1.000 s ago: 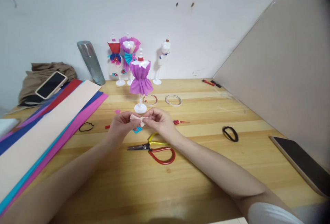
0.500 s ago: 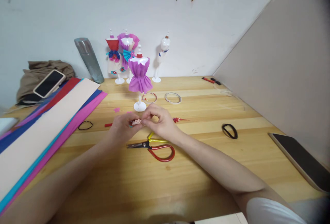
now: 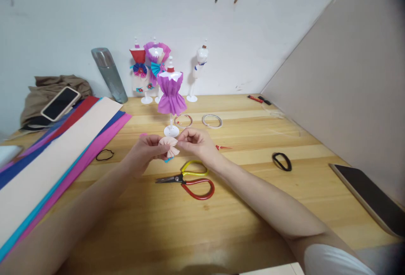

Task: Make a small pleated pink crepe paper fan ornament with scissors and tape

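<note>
My left hand [image 3: 144, 152] pinches a pale pink pleated paper rosette [image 3: 169, 141] between thumb and fingers. At the rosette's right edge are the closed thumb and fingertips of my right hand [image 3: 200, 145], which grip its rim. Below the rosette a bit of turquoise paper [image 3: 168, 160] shows. Just beyond the hands stands a small white mannequin in a purple crepe paper dress [image 3: 172, 93]. Scissors [image 3: 177, 179] with one yellow and one red handle lie on the table below my hands, blades pointing left.
Crepe paper sheets [image 3: 63, 152] lie stacked on the left, near a phone [image 3: 61, 103] and a grey bottle [image 3: 109, 74]. More mannequins [image 3: 147, 99] stand by the wall. Tape rings [image 3: 212, 115], a black hair tie [image 3: 282, 161] and a tablet-like device [image 3: 368, 195] are on the table.
The pleated paper has turned and spread into a round fan facing me. My right hand has shifted slightly right, and the scissors' yellow handle shows more fully.
</note>
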The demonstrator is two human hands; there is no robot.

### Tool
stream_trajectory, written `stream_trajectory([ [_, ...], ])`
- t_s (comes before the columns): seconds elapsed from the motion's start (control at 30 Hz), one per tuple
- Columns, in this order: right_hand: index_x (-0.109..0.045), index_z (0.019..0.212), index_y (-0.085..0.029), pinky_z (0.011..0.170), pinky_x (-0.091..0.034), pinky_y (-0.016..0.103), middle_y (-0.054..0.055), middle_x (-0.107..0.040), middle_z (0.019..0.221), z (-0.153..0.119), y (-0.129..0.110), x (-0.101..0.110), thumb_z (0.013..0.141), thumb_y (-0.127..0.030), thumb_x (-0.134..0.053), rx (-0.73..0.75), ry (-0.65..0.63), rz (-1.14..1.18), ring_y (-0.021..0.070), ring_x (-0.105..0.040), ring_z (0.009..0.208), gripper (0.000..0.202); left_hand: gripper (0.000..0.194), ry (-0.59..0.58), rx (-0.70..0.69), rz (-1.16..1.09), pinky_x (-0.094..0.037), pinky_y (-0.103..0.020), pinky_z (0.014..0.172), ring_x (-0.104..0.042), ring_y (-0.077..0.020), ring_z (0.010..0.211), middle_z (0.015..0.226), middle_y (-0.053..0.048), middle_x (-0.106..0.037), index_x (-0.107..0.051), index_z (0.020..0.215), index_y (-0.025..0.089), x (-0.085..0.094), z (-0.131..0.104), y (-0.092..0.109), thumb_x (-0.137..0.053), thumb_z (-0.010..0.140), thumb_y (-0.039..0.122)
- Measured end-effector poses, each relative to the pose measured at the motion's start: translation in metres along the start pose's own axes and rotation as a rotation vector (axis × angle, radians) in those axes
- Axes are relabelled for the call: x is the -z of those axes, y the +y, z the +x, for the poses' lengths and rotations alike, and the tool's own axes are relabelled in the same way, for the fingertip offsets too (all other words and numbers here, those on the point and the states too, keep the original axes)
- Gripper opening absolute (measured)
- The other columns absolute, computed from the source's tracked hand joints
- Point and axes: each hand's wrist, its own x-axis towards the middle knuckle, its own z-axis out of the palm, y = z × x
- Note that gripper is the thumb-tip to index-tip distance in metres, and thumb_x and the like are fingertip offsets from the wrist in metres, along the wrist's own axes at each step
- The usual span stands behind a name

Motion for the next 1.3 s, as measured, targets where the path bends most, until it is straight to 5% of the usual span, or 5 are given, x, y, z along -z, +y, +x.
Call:
stream_trajectory([
  [0.3,-0.058,0.062,-0.017,0.049,-0.031,0.022,-0.002,-0.053,0.057,-0.0027,-0.0045,0.0015,0.076,-0.038,-0.065,0.064,-0.067,-0.464,0.0090,-0.042,0.052,0.027,0.027,-0.004,0.039,-0.083,-0.053,-0.024,0.063,-0.063,-0.0140,0.065,0.072,-0.008,-0.072,-0.077,0.072,0.012,0.0008,0.0006,-0.0006,-0.085,0.062,0.035],
  [0.53,-0.056,0.059,-0.017,0.050,-0.028,0.023,-0.003,-0.046,0.053,-0.0013,0.0003,0.0030,0.074,-0.027,-0.060,0.064,-0.042,-0.437,0.0088,-0.038,0.051,0.019,0.028,0.023,0.034,0.029,-0.048,-0.024,0.056,-0.058,-0.0127,0.055,0.063,-0.007,-0.070,-0.075,0.066,0.012,0.0010,0.0029,-0.0025,-0.088,0.056,0.036],
  [0.8,-0.059,0.063,-0.015,0.053,-0.034,0.022,-0.002,-0.054,0.057,-0.0044,-0.0059,0.0022,0.075,-0.023,-0.056,0.182,-0.005,-0.553,0.0086,-0.045,0.053,0.015,0.033,-0.115,0.119,0.001,-0.046,-0.022,0.056,-0.058,-0.0124,0.059,0.066,-0.005,-0.068,-0.074,0.075,0.011,0.0042,0.0034,-0.0056,-0.087,0.057,0.036],
  [1.3,-0.064,0.074,-0.015,0.055,-0.040,0.023,-0.001,-0.060,0.061,-0.0004,0.0023,0.0045,0.073,-0.031,-0.066,-0.010,-0.112,-0.288,0.0104,-0.051,0.056,0.016,0.031,-0.098,0.082,-0.039,-0.044,-0.022,0.058,-0.056,-0.0102,0.059,0.066,-0.005,-0.067,-0.073,0.073,0.010,0.0041,0.0032,-0.0087,-0.086,0.059,0.035],
])
